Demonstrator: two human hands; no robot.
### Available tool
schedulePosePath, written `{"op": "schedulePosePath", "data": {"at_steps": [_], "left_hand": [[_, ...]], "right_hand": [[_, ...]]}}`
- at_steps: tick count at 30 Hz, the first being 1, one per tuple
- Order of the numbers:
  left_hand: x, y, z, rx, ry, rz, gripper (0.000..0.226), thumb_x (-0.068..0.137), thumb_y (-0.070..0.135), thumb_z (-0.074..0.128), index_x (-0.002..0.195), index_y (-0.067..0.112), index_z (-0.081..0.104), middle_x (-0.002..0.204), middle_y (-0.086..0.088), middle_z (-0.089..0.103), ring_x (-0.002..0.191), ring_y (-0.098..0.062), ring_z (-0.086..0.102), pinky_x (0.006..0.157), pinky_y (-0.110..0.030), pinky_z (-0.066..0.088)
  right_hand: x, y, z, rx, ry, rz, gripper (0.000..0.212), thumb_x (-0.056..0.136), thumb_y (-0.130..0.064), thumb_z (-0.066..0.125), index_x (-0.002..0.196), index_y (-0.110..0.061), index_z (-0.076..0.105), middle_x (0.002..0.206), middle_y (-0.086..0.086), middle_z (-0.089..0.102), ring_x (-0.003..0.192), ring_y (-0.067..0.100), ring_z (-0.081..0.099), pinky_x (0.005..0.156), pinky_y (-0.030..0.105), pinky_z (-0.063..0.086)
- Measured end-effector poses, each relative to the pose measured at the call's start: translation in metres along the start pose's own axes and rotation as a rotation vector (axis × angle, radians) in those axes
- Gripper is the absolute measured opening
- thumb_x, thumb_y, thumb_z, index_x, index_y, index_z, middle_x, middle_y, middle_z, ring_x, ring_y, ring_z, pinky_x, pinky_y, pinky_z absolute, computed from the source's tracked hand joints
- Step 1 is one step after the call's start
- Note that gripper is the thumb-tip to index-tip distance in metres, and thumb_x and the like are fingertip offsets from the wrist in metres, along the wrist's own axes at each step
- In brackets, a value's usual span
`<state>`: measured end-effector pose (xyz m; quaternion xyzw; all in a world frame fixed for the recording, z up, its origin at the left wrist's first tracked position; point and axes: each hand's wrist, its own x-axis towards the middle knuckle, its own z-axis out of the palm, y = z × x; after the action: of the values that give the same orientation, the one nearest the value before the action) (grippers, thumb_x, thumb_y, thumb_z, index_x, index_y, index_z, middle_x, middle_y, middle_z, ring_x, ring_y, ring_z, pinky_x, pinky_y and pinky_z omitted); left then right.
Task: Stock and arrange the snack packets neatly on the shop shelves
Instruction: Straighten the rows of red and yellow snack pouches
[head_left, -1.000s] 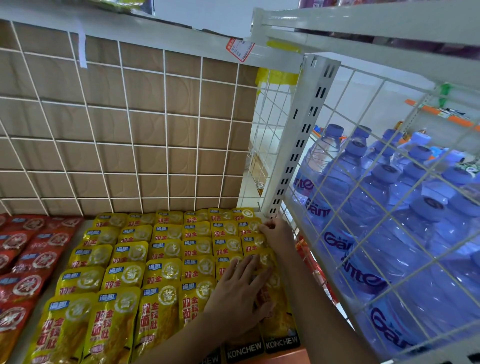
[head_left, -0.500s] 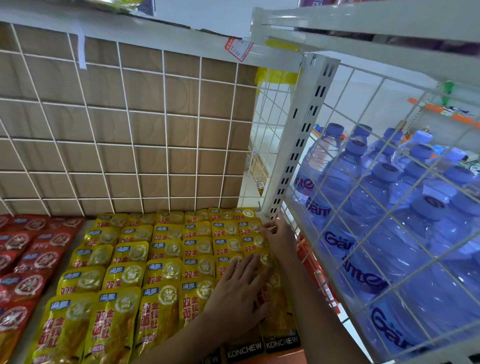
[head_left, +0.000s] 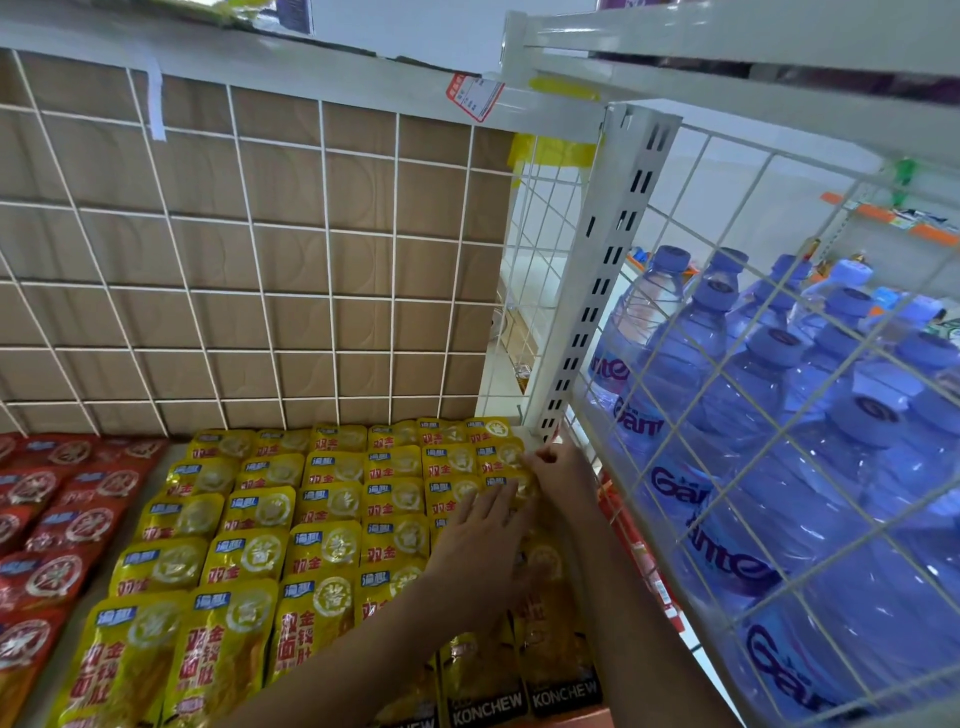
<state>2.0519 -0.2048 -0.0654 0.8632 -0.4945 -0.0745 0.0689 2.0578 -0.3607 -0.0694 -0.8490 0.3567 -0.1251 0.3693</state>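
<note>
Left hand (head_left: 480, 545) flat on yellow packets (head_left: 322, 551); right hand (head_left: 563, 475) seemingly pinching one.

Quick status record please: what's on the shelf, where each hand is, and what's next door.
shelf: yellow packets in overlapping rows; red packets to their left
left hand: flat, palm down on the rightmost yellow columns
right hand: farther back by the upright post, fingertips pinching a yellow packet's edge
backing: wire grid over brown board
next door: water bottles behind a wire panel, to the right
overhead: price tag on the upper shelf's edge
</note>
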Motion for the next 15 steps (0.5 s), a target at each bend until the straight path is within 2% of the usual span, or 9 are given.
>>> {"op": "schedulePosePath", "data": {"at_steps": [5, 8, 15], "left_hand": [[0.0037, -0.0008, 0.0097, 0.014, -0.034, 0.026, 0.109, 0.060, 0.084, -0.015, 0.150, 0.024, -0.007, 0.158, -0.004, -0.013, 0.144, -0.019, -0.015, 0.113, -0.038, -0.014], [0.0020, -0.0001, 0.0091, 0.010, -0.018, 0.024, 0.107, 0.055, 0.073, -0.018, 0.150, 0.024, -0.008, 0.157, -0.003, -0.015, 0.144, -0.019, -0.016, 0.112, -0.038, -0.016], [0.0002, 0.0009, 0.0091, -0.008, 0.005, 0.017, 0.104, 0.059, 0.072, -0.018, 0.151, 0.024, -0.002, 0.158, -0.004, -0.012, 0.144, -0.019, -0.015, 0.110, -0.037, -0.018]], "right_hand": [[0.0003, -0.0011, 0.0000, -0.076, 0.003, 0.000, 0.026, 0.090, -0.027, 0.058, 0.105, -0.009, 0.067, 0.103, 0.006, 0.068, 0.095, 0.019, 0.062, 0.069, 0.021, 0.034], [0.0013, -0.0003, -0.0001, -0.081, -0.003, 0.005, 0.025, 0.091, -0.026, 0.056, 0.106, -0.009, 0.066, 0.105, 0.007, 0.068, 0.095, 0.020, 0.061, 0.068, 0.021, 0.034], [0.0028, 0.0011, -0.0013, -0.070, -0.032, 0.007, 0.022, 0.090, -0.023, 0.057, 0.100, -0.006, 0.066, 0.099, 0.009, 0.068, 0.089, 0.020, 0.060, 0.068, 0.023, 0.035]]}}
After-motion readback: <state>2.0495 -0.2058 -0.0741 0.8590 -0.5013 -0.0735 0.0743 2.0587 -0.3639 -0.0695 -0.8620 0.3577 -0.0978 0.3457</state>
